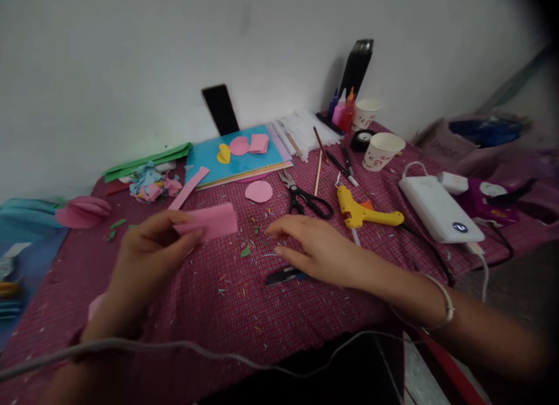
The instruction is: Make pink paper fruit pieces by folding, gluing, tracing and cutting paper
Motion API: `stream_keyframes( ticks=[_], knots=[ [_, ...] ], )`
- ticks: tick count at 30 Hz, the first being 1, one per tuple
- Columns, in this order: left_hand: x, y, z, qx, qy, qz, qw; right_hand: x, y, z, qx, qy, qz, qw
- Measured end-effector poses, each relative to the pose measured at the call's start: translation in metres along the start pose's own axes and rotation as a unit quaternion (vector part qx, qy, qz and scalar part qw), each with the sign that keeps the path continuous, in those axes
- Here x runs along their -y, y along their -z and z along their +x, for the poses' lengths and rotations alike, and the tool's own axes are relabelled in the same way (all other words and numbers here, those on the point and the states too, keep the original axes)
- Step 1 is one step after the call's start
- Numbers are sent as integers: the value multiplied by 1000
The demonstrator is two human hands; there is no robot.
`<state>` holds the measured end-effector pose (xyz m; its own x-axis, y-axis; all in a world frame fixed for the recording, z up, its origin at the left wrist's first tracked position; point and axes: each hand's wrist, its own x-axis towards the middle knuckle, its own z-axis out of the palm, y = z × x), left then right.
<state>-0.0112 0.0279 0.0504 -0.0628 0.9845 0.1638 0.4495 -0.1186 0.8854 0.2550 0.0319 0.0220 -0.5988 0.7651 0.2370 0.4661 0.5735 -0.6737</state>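
Observation:
My left hand (pixel 159 242) pinches a pink piece of paper (pixel 216 219) between thumb and fingers, raised over the table at left of centre. Empty, with thumb and fingers apart, my right hand (pixel 312 245) is just above a dark utility knife (pixel 279 275), partly hidden beneath it. Beyond that hand lie black-handled scissors (pixel 308 200) with slightly parted blades. A pink paper circle (pixel 259 191) rests left of the scissors, and a yellow glue gun (pixel 362 212) lies to their right. Past my left hand is a pink paper strip (pixel 190 187).
Paper scraps litter the red checked tablecloth (pixel 236 312). A blue sheet (pixel 209 167) bears cut paper shapes. Paper cups (pixel 382 151), glue bottles (pixel 347 113) and a white power bank (pixel 441 210) stand or lie right. A white cable (pixel 227 356) crosses in front. A phone (pixel 220 109) leans on the wall.

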Motion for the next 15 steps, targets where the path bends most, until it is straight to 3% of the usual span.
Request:
stream_keyframes(
  ticks=[4,9,15],
  knots=[
    [13,-23,-12,37,-31,-63,997,10,-12,26,-23,4,144,989],
    [17,-32,-19,58,-60,-91,992,10,-26,43,-38,51,215,975],
    [34,-35,-25,-12,-52,-123,991,-7,-44,43,-62,-76,294,951]
  ],
)
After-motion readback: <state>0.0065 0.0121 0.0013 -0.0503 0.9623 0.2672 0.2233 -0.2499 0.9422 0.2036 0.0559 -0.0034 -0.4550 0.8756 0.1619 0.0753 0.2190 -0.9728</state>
